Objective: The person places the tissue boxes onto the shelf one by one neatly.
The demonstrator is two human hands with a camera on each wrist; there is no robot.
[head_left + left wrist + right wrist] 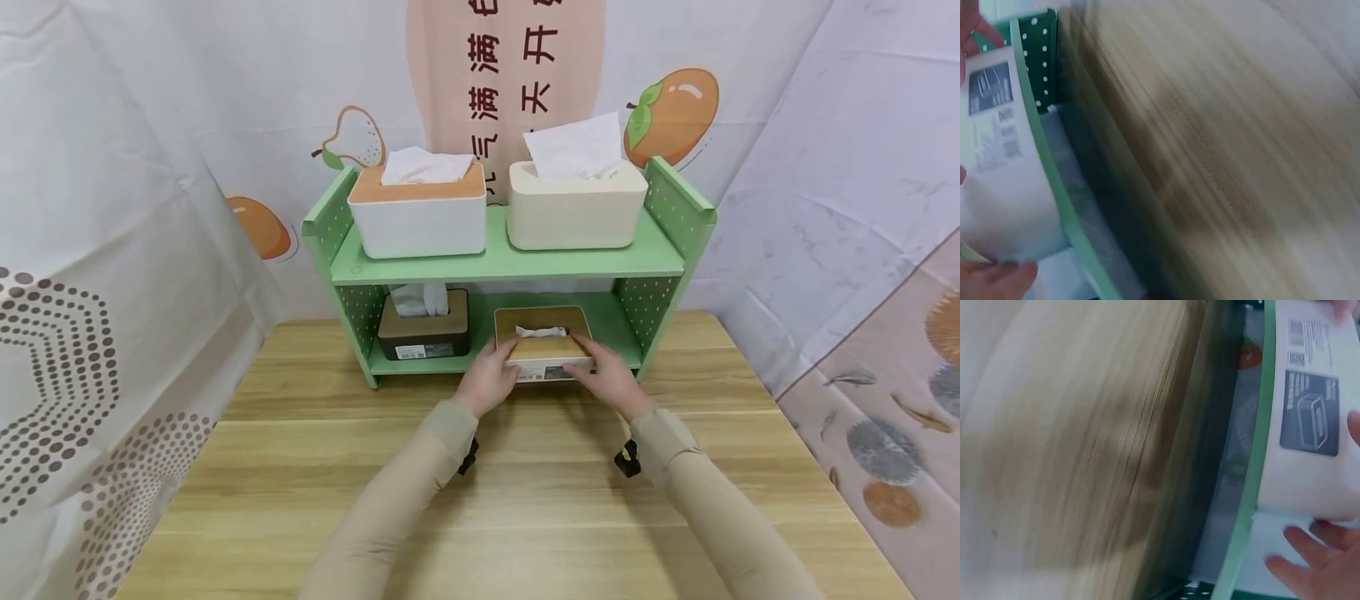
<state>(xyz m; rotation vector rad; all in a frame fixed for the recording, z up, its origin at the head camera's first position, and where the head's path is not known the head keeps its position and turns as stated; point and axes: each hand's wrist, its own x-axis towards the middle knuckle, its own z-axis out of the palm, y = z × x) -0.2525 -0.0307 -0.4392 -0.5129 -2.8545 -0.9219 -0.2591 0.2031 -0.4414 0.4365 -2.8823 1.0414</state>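
A white tissue box (536, 320) with a wooden lid sits at the front of the green rack's lower shelf (480, 360). A bit of white tissue shows in its slot. My left hand (486, 379) holds its left end, thumb at the front. At the right end my right hand (613, 383) grips it, thumb also at the front. In the right wrist view, a printed label (1310, 412) shows on the front of the box, and the right fingers (1310, 556) lie by its end. The left wrist view shows left fingers (1004, 281) at the opposite end.
A black tissue box (423, 329) with a wooden lid stands left on the lower shelf. Above, a white box with an orange-brown lid (420, 221) and a cream box (577, 212) stand on the upper shelf. The rack rests on a wooden table (525, 517).
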